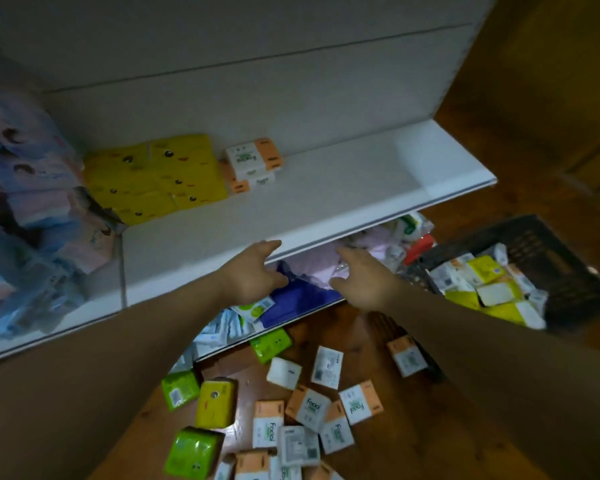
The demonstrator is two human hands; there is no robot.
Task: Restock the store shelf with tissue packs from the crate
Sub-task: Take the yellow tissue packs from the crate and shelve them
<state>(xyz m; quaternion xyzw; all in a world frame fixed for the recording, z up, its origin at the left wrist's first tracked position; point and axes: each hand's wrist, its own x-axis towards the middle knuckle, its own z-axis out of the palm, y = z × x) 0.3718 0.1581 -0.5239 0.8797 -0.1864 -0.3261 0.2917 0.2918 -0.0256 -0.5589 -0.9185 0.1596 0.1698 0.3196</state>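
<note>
A white shelf [326, 195] carries yellow tissue packs [160, 181] and two stacked orange-and-white tissue packs [253, 162] near its back. My left hand [253, 271] hovers at the shelf's front edge with relaxed fingers, holding nothing. My right hand [361, 278] is beside it, just below the edge, fingers loosely spread and empty. A dark crate [541, 247] at the right holds several yellow and white packs [485, 285]. Many loose packs [309, 407], orange, white, green and yellow, lie scattered on the wooden floor below my arms.
Pink and blue wrapped packs [32, 188] fill the shelf's left end. On the lower shelf lie purple and pink packages [305, 289]. The wooden floor [499, 209] runs to the right of the shelf unit. Bare shelf surface lies right of the orange packs.
</note>
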